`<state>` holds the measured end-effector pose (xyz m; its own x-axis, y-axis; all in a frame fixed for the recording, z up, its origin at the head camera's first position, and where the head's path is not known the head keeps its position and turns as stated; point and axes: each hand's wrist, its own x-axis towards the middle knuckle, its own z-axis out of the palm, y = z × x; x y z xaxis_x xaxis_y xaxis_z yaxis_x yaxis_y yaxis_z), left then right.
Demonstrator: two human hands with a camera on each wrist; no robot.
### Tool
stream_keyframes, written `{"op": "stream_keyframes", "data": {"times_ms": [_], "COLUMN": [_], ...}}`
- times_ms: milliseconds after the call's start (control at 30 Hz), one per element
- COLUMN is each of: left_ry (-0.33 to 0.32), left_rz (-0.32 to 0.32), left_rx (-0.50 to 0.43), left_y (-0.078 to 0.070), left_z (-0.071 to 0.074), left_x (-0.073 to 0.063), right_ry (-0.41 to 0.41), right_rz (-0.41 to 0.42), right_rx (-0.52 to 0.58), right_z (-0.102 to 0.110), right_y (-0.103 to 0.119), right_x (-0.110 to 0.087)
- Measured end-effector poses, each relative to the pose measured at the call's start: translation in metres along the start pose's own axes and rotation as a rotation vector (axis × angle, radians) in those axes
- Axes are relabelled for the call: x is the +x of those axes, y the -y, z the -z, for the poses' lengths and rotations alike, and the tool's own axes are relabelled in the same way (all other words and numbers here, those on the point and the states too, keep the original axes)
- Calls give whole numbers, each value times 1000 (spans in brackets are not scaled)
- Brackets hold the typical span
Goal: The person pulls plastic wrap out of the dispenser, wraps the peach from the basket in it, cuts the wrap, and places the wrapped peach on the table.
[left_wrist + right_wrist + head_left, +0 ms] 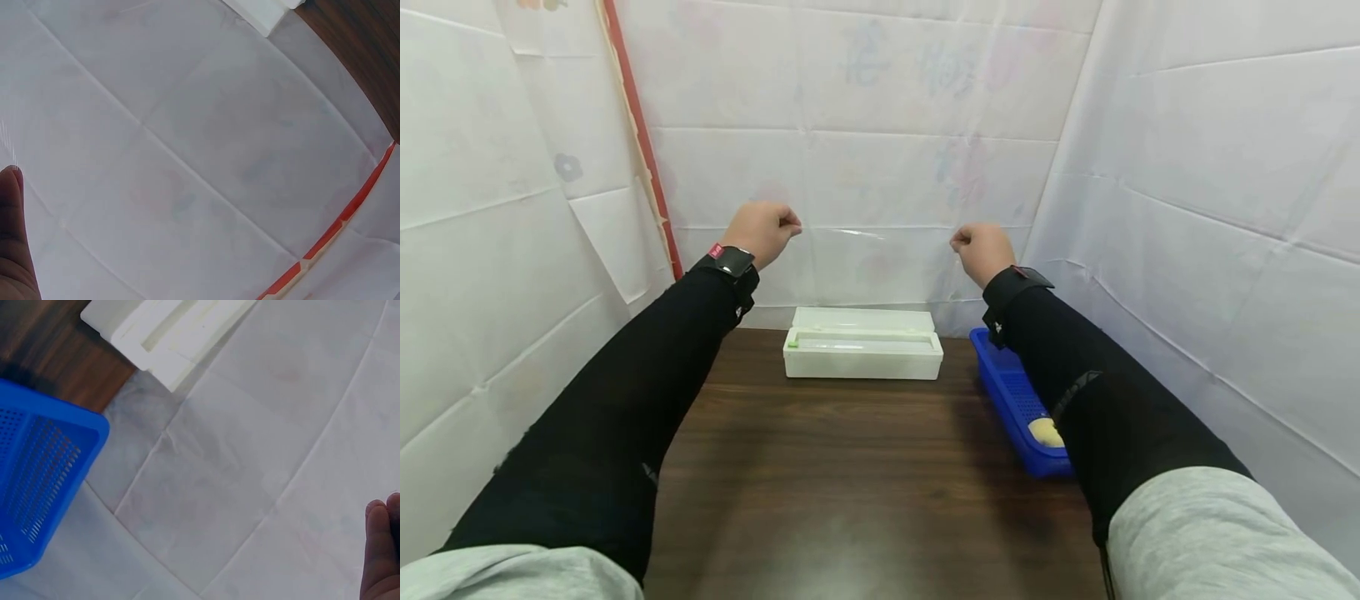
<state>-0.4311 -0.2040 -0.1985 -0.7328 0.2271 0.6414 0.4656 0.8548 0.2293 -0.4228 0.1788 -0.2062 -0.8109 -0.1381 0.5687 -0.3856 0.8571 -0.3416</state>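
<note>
Both hands are raised above the back of the table, held apart at about the same height. My left hand (763, 232) pinches one end of a clear sheet of plastic wrap (859, 234), which shows only as faint glints between the hands. Fine creases in the wrap gather at the left fingertips in the left wrist view. On the other side my right hand (987, 252) pinches with thumb and fingers together at the sheet's far end. Below them stands a white plastic wrap dispenser box (862, 363), its lid raised at the back and a roll visible inside.
A blue perforated basket (1011, 400) stands at the right, partly hidden by the right forearm. Inside it lies a pale yellow piece (1045, 432). White sheeting (880, 175) closes off the back and both sides of the dark wooden table (850, 483).
</note>
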Motion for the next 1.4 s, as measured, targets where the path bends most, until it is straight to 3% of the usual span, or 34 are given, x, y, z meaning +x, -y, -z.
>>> {"op": "stream_keyframes", "data": {"times_ms": [800,1067,1400], "left_ry": [-95,-102,-136], "left_rz": [-43,-43,-41], "left_rx": [18,20,39], "left_y": [-18,-20,-19], "left_z": [37,46,68], "left_x": [22,31,39], "right_ry": [-85,-73,-60], "right_rz": [34,10,4], "right_rx": [18,11,8], "right_z": [43,54,67], "right_y": [17,24,42], "right_x": [23,26,36]}}
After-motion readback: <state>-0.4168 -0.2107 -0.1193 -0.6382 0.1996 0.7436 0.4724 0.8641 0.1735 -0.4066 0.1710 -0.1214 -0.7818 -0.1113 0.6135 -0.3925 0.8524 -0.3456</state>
